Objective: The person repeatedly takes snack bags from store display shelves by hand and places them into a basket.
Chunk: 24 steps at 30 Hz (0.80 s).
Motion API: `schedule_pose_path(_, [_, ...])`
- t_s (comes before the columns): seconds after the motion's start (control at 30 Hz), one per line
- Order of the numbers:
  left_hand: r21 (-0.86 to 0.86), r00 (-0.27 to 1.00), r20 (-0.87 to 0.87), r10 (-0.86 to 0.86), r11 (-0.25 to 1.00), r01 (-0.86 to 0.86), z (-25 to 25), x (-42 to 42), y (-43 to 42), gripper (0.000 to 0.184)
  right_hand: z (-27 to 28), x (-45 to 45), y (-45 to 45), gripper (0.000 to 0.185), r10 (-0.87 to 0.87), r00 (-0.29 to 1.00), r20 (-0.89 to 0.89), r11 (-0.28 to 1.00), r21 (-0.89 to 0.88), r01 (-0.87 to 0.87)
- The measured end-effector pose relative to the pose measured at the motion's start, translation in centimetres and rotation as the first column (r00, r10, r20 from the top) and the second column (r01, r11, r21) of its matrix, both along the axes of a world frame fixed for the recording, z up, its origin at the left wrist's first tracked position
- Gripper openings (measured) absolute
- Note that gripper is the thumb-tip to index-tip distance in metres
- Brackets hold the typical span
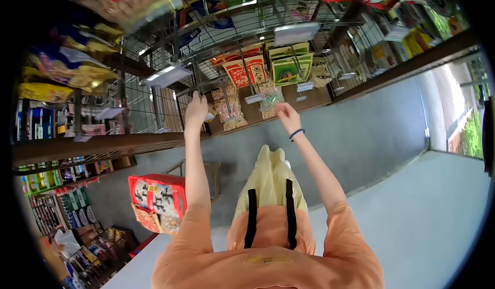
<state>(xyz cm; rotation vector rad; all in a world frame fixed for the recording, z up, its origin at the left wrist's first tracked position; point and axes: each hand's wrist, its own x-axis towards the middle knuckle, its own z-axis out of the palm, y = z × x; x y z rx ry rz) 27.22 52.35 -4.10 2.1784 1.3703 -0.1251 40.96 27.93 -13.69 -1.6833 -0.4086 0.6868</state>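
My left hand reaches up to the wire rack at the left, its fingers bent together close to a metal hook. What they hold, if anything, is hidden. Just right of it hangs a clear bag of nut-like snacks. My right hand is closed, with its fingertips at the lower right edge of a clear packet with a green label; whether they grip it I cannot tell. Above hang red-and-yellow packets and green packets.
White price tags stick out from the wire rack. Large snack bags hang overhead and at the left. A stool stands below my left forearm, with a red package to its left. Grey floor extends right toward a bright opening.
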Motion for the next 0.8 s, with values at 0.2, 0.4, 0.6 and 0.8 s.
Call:
schedule_pose_path(0.2, [0.078,0.995,0.095,0.024,0.996,-0.032,0.1,-0.3,-0.9,0.03,-2.1,3.7,5.8,0.021,-0.074,0.855,0.513,0.993,0.114,0.017])
schedule_pose_path(0.4, [0.115,0.953,0.303,0.012,0.992,-0.049,-0.5,-0.4,-1.0,0.02,-8.1,5.0,8.8,0.042,-0.176,0.59,0.788,0.956,0.279,-0.088])
schedule_pose_path(0.6, [0.216,0.918,0.395,-0.039,0.975,-0.051,-1.8,-0.9,-0.5,0.021,-11.9,5.4,10.0,0.054,-0.231,0.47,0.852,0.924,0.343,-0.167])
schedule_pose_path(0.8, [0.3,0.936,0.304,-0.177,0.95,0.082,-1.2,-0.8,1.1,0.029,-12.1,5.2,11.8,0.063,-0.222,0.546,0.808,0.934,0.337,-0.118])
